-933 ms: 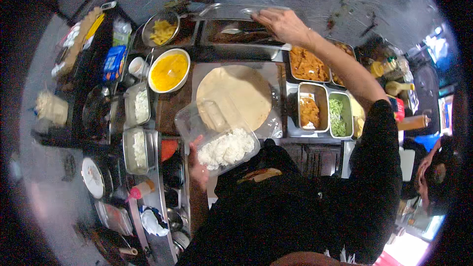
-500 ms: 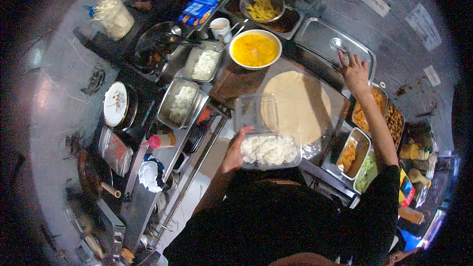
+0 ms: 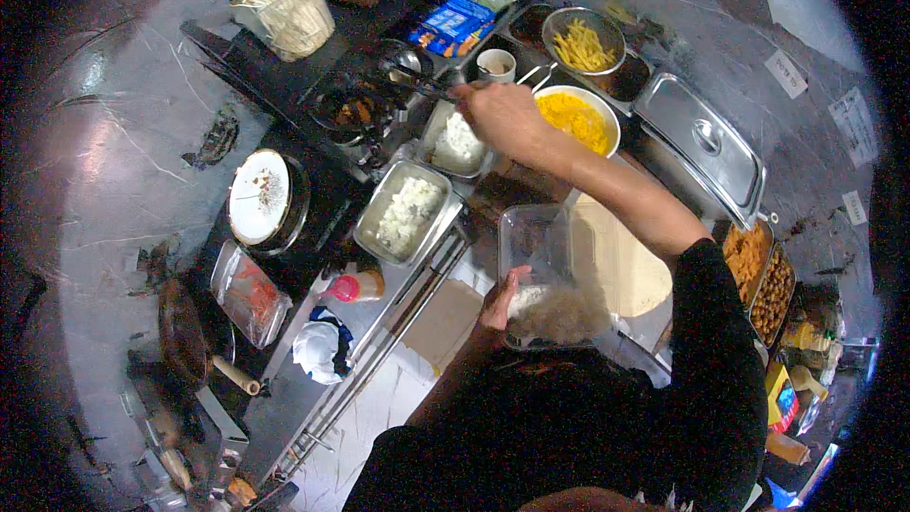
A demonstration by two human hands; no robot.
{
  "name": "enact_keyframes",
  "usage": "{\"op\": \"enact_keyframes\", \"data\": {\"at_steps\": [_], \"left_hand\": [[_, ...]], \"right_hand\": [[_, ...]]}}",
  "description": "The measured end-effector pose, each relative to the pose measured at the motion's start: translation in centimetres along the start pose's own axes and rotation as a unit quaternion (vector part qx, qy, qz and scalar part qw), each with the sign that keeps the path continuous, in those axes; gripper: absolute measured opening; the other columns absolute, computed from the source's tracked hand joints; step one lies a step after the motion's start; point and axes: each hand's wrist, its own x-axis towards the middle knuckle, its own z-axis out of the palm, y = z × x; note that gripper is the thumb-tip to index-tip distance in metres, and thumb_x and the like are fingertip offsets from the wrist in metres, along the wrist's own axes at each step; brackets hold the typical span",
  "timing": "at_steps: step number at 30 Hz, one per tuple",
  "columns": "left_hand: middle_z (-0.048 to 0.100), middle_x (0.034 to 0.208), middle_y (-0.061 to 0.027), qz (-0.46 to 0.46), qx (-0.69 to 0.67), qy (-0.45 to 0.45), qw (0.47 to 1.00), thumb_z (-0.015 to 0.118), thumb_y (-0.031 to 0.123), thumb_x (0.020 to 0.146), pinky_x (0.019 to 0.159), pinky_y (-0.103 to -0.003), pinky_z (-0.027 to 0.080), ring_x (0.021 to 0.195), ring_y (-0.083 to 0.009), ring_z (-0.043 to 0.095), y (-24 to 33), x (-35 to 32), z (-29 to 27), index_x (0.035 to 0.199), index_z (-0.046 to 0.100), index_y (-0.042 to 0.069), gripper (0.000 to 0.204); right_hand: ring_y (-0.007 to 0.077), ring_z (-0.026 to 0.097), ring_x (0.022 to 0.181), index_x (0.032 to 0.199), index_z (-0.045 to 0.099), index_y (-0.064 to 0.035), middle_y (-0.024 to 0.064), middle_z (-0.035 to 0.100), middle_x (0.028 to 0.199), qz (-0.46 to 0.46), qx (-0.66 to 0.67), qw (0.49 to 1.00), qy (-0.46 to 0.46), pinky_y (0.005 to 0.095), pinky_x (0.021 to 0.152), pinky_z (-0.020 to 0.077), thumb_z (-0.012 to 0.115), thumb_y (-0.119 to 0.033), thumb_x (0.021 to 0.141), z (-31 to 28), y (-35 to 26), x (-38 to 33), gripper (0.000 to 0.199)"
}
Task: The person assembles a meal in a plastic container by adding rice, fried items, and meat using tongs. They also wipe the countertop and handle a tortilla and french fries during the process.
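My left hand holds the near left side of a clear plastic takeaway container. White rice fills its lower half, partly in shadow, and the hinged lid stands folded back away from me. My right arm reaches across to the left, over the large flatbread on the board. My right hand is closed on the dark handle of a utensil that leads into a black pan of dark brown food; the utensil's working end is not clear. Below that hand sits a metal tray of chopped white food.
A white bowl of yellow shreds and a strainer of yellow strips stand beyond the board. At right are a lidded steel pan and trays of orange filling and chickpeas. Another white-food tray lies left.
My right hand has swung from the steel lid at the right to the utensil at the pan on the left. The view has shifted; my left hand still holds the container.
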Motion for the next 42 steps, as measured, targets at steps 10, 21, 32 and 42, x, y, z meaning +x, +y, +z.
{"op": "enact_keyframes", "data": {"at_steps": [10, 21, 32, 42], "left_hand": [[0.053, 0.13, -0.0088, -0.156, -0.157, -0.004, 0.975, 0.037, 0.046, 0.103, 0.098, -0.034, 0.042, 0.118, -0.019, 0.052, 4.5, -1.0, -1.0, 0.135, 0.048, 0.006, 0.052], [0.052, 0.131, -0.0113, -0.132, -0.227, -0.031, 0.964, 0.035, 0.044, 0.103, 0.103, -0.036, 0.039, 0.121, -0.0221, 0.05, 0.1, -0.1, -2.7, 0.136, 0.045, 0.005, 0.052], [0.051, 0.132, -0.0172, -0.094, -0.07, -0.138, 0.984, 0.036, 0.04, 0.104, 0.104, -0.04, 0.041, 0.119, -0.027, 0.053, 7.4, -1.2, 2.3, 0.136, 0.043, 0.002, 0.05], [0.046, 0.139, -0.0161, -0.091, 0.051, -0.271, 0.957, 0.034, 0.053, 0.1, 0.106, -0.04, 0.039, 0.124, -0.0299, 0.049, 8.0, 0.4, 15.4, 0.137, 0.046, 0.004, 0.062]], "right_hand": [[0.0355, 0.066, 0.099, 0.112, 0.059, 0.0044, 0.0216, 0.066, 0.106, 0.094, 0.056, 0.985, -0.135, 0.0492, 0.081, 0.054, 0.058, -0.037, 0.09, 4.1, -0.1, 8.8, 0.046], [0.0407, 0.068, 0.078, 0.106, 0.06, 0.0053, 0.0253, 0.066, 0.092, 0.102, 0.01, 0.994, 0.028, 0.0515, 0.064, 0.0549, 0.052, -0.029, 0.091, 5.0, -0.5, 9.2, 0.038], [0.0042, 0.046, 0.052, 0.114, 0.065, -0.0105, -0.0036, 0.052, 0.068, 0.301, 0.552, 0.768, -0.122, 0.0209, 0.042, 0.0364, 0.055, -0.055, 0.092, -7.4, 5.8, -19.3, 0.051], [0.0136, 0.061, 0.082, 0.122, 0.058, -0.0046, 0.0032, 0.067, 0.098, 0.611, 0.197, 0.723, 0.256, 0.0297, 0.069, 0.0492, 0.061, -0.041, 0.093, -22.7, 5.7, -57.0, 0.046]]}}
